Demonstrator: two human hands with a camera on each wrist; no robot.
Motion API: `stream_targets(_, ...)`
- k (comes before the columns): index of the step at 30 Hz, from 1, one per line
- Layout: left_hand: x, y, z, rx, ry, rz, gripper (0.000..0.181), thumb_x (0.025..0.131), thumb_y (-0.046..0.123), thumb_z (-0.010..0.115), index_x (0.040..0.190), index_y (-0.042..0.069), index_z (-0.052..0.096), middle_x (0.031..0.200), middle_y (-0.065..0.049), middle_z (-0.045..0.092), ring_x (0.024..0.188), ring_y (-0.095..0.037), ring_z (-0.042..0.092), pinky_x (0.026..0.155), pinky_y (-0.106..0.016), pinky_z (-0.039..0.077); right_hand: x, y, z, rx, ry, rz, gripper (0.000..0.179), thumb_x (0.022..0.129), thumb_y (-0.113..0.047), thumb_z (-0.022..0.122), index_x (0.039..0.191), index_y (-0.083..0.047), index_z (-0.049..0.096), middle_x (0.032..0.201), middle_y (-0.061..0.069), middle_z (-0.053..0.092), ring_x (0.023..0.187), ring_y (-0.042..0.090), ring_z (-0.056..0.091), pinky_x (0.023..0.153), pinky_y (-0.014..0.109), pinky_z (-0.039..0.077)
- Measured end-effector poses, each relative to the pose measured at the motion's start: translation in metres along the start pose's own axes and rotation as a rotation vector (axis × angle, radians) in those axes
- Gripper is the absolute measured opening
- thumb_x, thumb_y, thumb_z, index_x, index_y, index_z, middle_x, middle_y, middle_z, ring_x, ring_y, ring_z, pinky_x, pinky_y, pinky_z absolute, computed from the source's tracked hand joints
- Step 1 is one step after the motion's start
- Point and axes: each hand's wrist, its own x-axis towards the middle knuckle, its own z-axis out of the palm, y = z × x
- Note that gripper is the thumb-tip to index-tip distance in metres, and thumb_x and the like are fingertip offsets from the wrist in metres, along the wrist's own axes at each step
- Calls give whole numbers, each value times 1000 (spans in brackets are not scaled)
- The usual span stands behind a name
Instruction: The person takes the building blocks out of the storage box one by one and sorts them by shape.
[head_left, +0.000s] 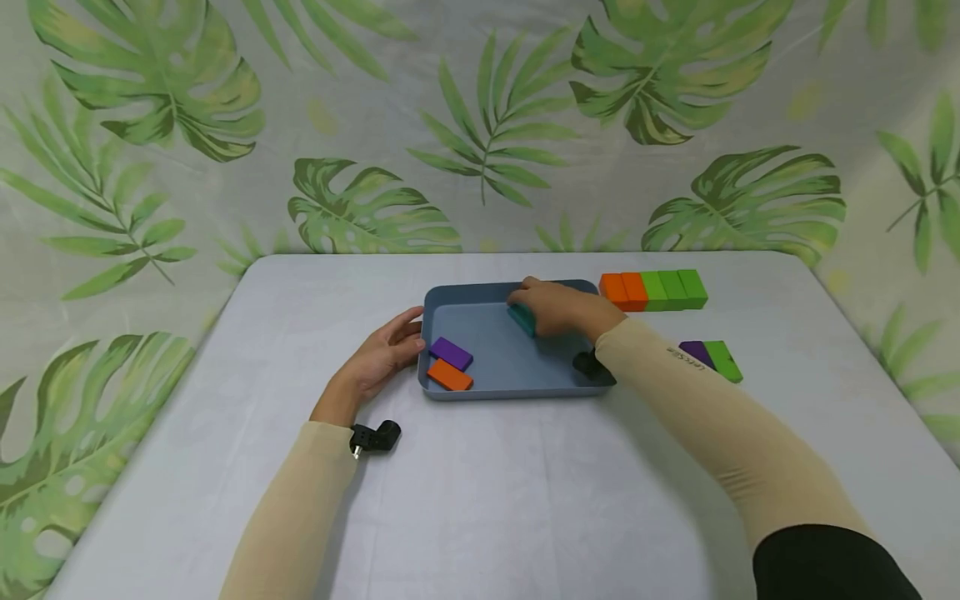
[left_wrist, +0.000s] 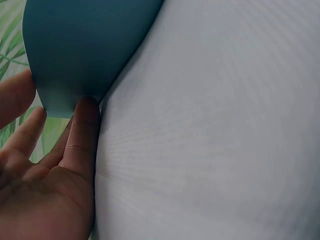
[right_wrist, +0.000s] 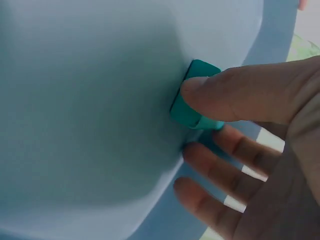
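A blue-grey tray (head_left: 517, 393) lies on the white-covered table. Against its left side rests my left hand (head_left: 384, 354). The left wrist view shows those fingertips touching the outside of the tray wall, fingers fairly straight. Over the back part of the tray, my right hand (head_left: 558, 308) pinches a teal block (head_left: 522, 318). Seen from the right wrist, the thumb presses on the face of the teal block (right_wrist: 192, 112), close over the tray floor, with the other fingers spread near the tray wall. A purple block (head_left: 452, 353) and an orange block (head_left: 450, 375) lie in the tray's front left corner.
Beyond the tray's right back corner stands a row of orange blocks (head_left: 624, 292) and green blocks (head_left: 673, 290). Nearer, a purple block (head_left: 697, 353) and a green block (head_left: 723, 361) sit side by side, partly behind the right sleeve. A leaf-print cloth (head_left: 495, 125) hangs behind the table.
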Motion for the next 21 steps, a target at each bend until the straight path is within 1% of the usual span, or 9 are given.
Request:
stream_targets(5, 0, 1, 0, 4, 9, -5, 68, 101, 5, 51, 160, 21, 21, 164, -15, 26, 150, -31, 30, 123, -50, 27, 3, -1, 3, 10, 12, 39, 64, 85, -6, 69, 145, -12, 48, 146, 20, 41, 116, 33, 51, 99, 46, 50)
stream_targets(9, 0, 0, 0, 9, 16, -11, 68, 101, 5, 52, 160, 22, 22, 163, -15, 26, 150, -31, 30, 123, -50, 27, 5, 0, 5, 23, 24, 22, 65, 83, -7, 71, 144, -7, 48, 144, 21, 45, 118, 34, 50, 102, 48, 48)
stream_targets(12, 0, 0, 0, 15, 14, -13, 68, 101, 5, 51, 160, 22, 21, 164, -14, 25, 150, -31, 30, 124, -50, 27, 7, 3, 6, 48, 33, 9, 65, 82, -13, 74, 142, -5, 49, 140, 20, 50, 117, 33, 51, 103, 48, 48)
stream_targets(17, -1, 1, 1, 14, 15, -13, 69, 101, 5, 52, 160, 22, 21, 164, -14, 26, 150, -31, 30, 123, -50, 28, 4, 6, 6, 134, 62, -20, 68, 79, -22, 78, 140, -5, 51, 133, 20, 51, 112, 32, 52, 100, 46, 49)
stream_targets(21, 0, 0, 0, 14, 13, -10, 68, 101, 5, 52, 160, 22, 21, 164, -14, 26, 150, -30, 30, 123, -50, 28, 0, 2, 4, 214, 116, -70, 69, 77, -19, 77, 140, -5, 51, 133, 19, 50, 111, 31, 50, 97, 45, 49)
